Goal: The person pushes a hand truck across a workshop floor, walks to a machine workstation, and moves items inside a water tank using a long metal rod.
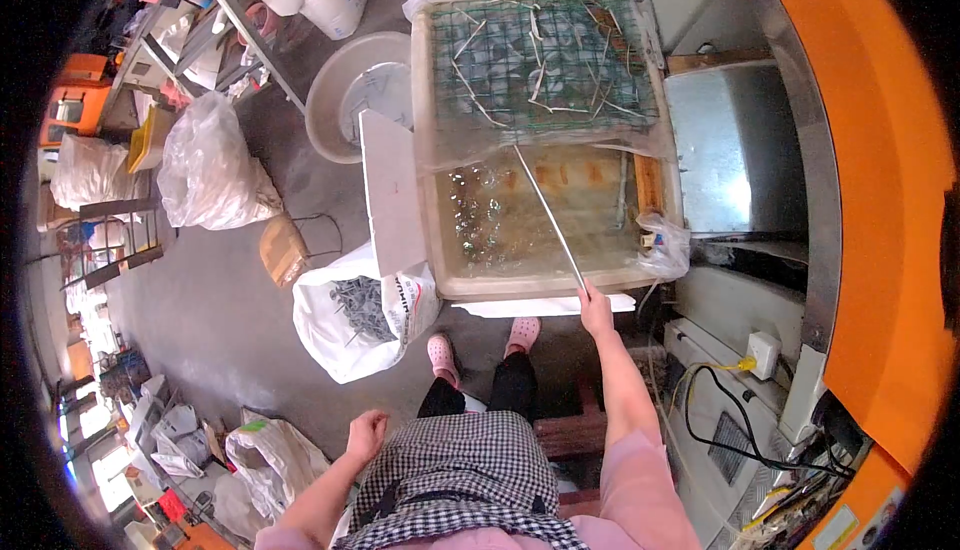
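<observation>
My right hand (596, 310) is closed around the near end of a thin metal rod (550, 215). The rod slants forward and left over a large pale tub (428, 235) of water, and its far end meets the edge of a green net (500, 70) with plastic sheet around it. Bubbles show at the left of the open water. Curled beside my apron (465, 460), my left hand (368, 435) has its fingers closed, with nothing seen in them. A white sack (325, 345) of grey plastic pieces (362, 310) stands near the tub's front left corner.
A round basin (330, 100) and an upright white board (390, 190) are left of the tub. Further left lie a clear plastic bag (210, 160) and a piece of cardboard (285, 250). An orange machine (880, 200) and loose cables (730, 410) border the right side.
</observation>
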Tool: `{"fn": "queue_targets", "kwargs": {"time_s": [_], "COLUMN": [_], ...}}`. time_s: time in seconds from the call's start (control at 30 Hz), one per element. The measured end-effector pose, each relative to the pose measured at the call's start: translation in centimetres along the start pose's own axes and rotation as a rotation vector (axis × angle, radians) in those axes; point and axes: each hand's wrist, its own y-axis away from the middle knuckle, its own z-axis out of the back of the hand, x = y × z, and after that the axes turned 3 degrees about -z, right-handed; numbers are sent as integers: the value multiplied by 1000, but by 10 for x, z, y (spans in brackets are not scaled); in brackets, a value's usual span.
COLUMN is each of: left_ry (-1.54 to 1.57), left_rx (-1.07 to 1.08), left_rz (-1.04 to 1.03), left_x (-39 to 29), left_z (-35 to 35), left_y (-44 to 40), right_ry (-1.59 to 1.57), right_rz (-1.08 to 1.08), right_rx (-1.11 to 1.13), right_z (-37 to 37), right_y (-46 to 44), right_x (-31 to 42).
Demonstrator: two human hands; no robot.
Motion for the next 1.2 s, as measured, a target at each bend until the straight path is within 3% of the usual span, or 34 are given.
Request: {"fn": "queue_targets", "kwargs": {"time_s": [0.33, 0.43, 0.53, 0.6, 0.83, 0.9, 1.2], "left_ry": [16, 28, -8, -18, -32, -26, -27], "left_rx": [-16, -28, -24, -20, -4, -3, -19], "left_rz": [42, -11, -2, -6, 26, 34, 21], "left_x": [5, 10, 5, 5, 12, 3, -1], "left_z": [-11, -11, -8, -5, 2, 6, 6], "left_y": [-4, -6, -7, -4, -1, -1, 1], "right_ry": [-124, -154, -137, -58, -83, -180, -268], "right_rz": [16, -91, 53, -154, -57, 63, -61], "right_rx": [-41, 11, -151, -20, -8, -137, -89], "right_z": [-29, -34, -43, -30, -35, -50, -56], "right_y": [-55, -44, -14, 8, -10, -23, -55], "right_x": [18, 20, 1, 13, 7, 3, 46]}}
